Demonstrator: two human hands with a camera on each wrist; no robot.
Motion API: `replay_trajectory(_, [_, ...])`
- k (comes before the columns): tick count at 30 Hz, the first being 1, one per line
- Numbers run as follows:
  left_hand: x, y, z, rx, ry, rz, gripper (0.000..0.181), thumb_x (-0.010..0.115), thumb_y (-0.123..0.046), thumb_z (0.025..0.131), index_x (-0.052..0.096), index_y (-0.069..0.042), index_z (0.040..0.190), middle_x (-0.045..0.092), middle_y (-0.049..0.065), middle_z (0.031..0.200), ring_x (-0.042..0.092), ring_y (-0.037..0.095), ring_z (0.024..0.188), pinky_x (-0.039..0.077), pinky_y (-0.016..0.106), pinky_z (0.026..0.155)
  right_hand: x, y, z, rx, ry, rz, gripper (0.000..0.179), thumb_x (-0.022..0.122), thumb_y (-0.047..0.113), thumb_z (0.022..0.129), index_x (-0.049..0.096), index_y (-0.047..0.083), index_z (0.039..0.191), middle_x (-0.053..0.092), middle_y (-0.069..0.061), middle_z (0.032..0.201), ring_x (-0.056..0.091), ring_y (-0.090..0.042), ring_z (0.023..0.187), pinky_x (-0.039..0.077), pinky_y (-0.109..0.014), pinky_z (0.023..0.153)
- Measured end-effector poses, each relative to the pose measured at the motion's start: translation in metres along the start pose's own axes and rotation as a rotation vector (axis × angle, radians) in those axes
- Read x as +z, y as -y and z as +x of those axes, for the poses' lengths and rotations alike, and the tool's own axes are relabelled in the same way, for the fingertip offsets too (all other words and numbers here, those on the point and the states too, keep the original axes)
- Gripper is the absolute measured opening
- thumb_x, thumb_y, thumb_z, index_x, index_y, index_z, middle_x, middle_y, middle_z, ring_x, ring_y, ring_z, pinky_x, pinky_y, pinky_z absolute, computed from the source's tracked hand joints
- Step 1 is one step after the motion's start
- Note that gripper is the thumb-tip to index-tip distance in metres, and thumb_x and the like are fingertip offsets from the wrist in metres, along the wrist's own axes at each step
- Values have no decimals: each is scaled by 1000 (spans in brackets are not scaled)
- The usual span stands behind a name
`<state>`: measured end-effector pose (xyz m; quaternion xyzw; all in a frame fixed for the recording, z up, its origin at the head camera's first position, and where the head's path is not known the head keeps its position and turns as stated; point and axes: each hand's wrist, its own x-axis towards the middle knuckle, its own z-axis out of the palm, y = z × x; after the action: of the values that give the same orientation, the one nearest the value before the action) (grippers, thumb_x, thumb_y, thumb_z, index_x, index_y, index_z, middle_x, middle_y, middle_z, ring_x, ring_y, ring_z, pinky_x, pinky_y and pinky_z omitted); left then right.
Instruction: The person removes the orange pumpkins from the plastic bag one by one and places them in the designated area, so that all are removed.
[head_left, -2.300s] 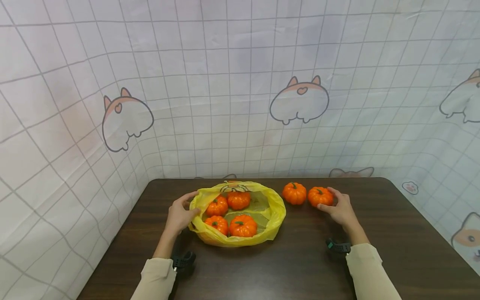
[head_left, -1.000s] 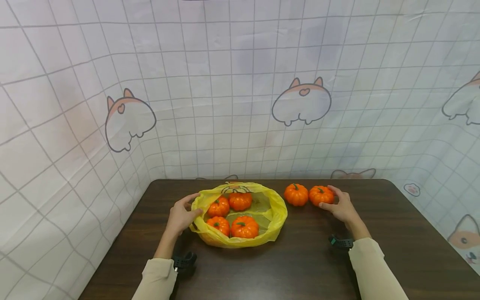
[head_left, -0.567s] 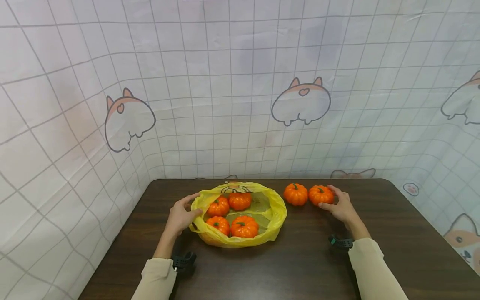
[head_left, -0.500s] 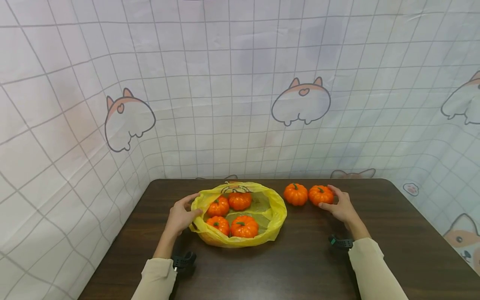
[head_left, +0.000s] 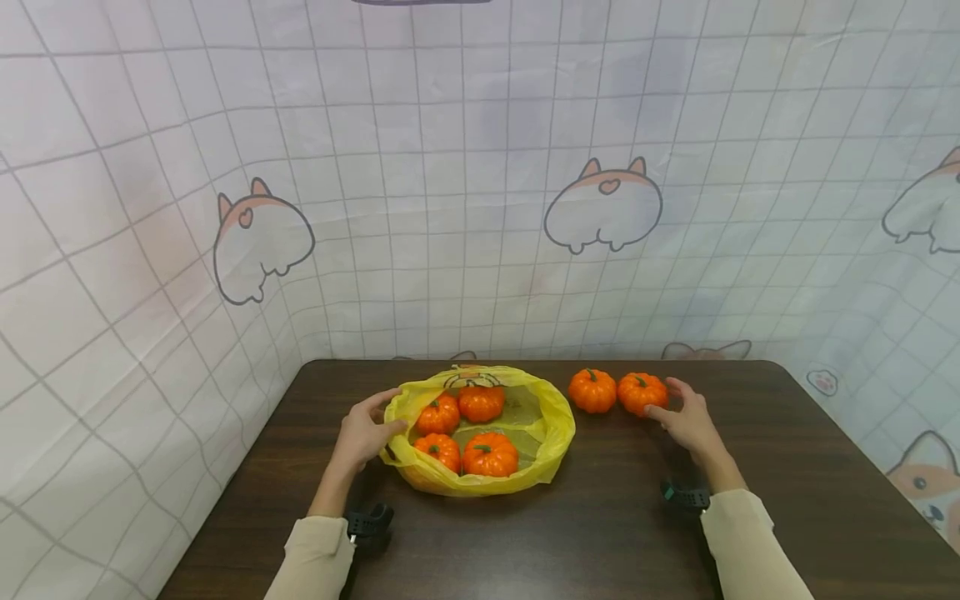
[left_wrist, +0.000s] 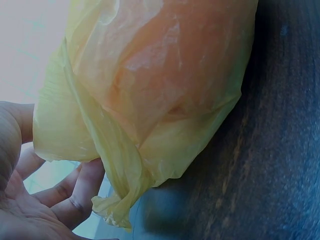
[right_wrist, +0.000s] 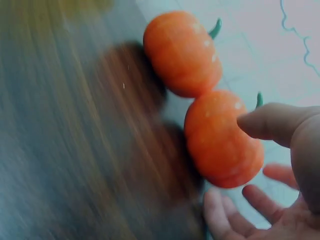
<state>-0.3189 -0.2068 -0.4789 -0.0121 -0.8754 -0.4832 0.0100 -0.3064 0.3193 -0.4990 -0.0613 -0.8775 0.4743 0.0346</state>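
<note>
A yellow plastic bag [head_left: 558,429] lies with its mouth wide, several small orange pumpkins [head_left: 491,455] inside. At its left rim, my left hand [head_left: 360,433] holds the plastic between thumb and fingers; the left wrist view shows a twisted fold of the bag [left_wrist: 185,145] hanging beside those fingers. To the right, my right hand [head_left: 690,423] is spread around the right side of a loose pumpkin [head_left: 641,393] with a green stem. In the right wrist view the thumb overlaps this pumpkin [right_wrist: 222,142], and the other fingers are spread just off its side.
A second loose pumpkin [head_left: 592,391] sits between the bag and the first one, close against it. Everything rests on a dark wood-grain table [head_left: 555,542]. Behind the table's far edge hangs a white gridded cloth [head_left: 465,233] with cartoon animals.
My right hand has shifted slightly right, its fingers loosening from the loose pumpkin. My left hand, the bag and the pumpkins keep their places; the head view moves only slightly.
</note>
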Motion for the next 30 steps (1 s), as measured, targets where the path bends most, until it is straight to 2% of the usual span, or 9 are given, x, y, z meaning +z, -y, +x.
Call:
replay_trajectory(2, [1, 0, -1, -3, 4, 2, 57, 74, -20, 91, 59, -23, 146, 66, 23, 116, 64, 26, 87, 55, 32, 65, 2, 4, -4, 8, -54, -11, 79, 63, 27, 100, 21, -2, 160, 26, -35, 150, 62, -37, 105, 53, -30, 78])
replay_trajectory(5, [1, 0, -1, -3, 5, 3, 57, 74, -19, 91, 59, -23, 146, 66, 23, 117, 64, 26, 88, 56, 32, 66, 4, 16, -8, -19, -177, -19, 70, 62, 23, 99, 29, -2, 156, 33, -32, 145, 57, -41, 115, 52, -40, 85])
replay_trajectory(8, [1, 0, 0, -3, 3, -1, 57, 74, -19, 91, 58, -23, 146, 66, 24, 117, 65, 27, 88, 57, 33, 66, 4, 34, -11, -94, -281, -25, 60, 62, 19, 98, 38, 0, 150, 40, -28, 139, 54, -43, 118, 50, -46, 89])
replay_trajectory(10, [1, 0, 0, -4, 3, -3, 57, 74, -19, 91, 58, -23, 146, 66, 24, 118, 66, 27, 89, 57, 33, 66, 3, 48, -14, -159, -290, -10, 57, 63, 19, 99, 41, 0, 148, 41, -27, 139, 54, -42, 117, 49, -48, 91])
replay_trajectory(12, [1, 0, 0, -3, 1, -6, 57, 74, -19, 91, 58, -22, 146, 67, 24, 117, 66, 27, 88, 58, 34, 66, 3, 61, -18, -219, -269, 0, 55, 63, 21, 100, 42, 0, 147, 43, -27, 139, 54, -41, 117, 47, -48, 93])
replay_trajectory(16, [1, -2, -2, -2, 6, -8, 58, 74, -18, 91, 58, -22, 146, 67, 24, 115, 66, 26, 86, 58, 34, 66, 7, 86, -28, -307, -172, 24, 54, 62, 22, 102, 42, 1, 148, 46, -25, 141, 51, -40, 121, 43, -53, 102])
replay_trajectory(21, [1, -4, -3, -3, 9, 1, 58, 74, -19, 91, 58, -21, 146, 67, 24, 118, 67, 28, 90, 58, 34, 67, 21, 109, -36, -398, -71, 10, 50, 62, 21, 102, 45, 3, 146, 52, -21, 137, 53, -38, 120, 44, -54, 101])
replay_trajectory(25, [1, -4, -3, -5, 9, 4, 57, 74, -19, 91, 58, -22, 146, 67, 25, 120, 67, 29, 91, 59, 35, 68, 37, 120, -38, -455, -9, 0, 47, 63, 22, 102, 48, 5, 143, 54, -19, 133, 55, -39, 120, 47, -53, 97])
replay_trajectory(30, [1, -3, -2, -5, 14, 2, 57, 74, -20, 91, 58, -22, 146, 67, 24, 119, 67, 28, 91, 58, 34, 67, 56, 127, -41, -489, 73, -5, 43, 65, 21, 101, 52, 8, 140, 55, -18, 133, 56, -38, 119, 50, -55, 99])
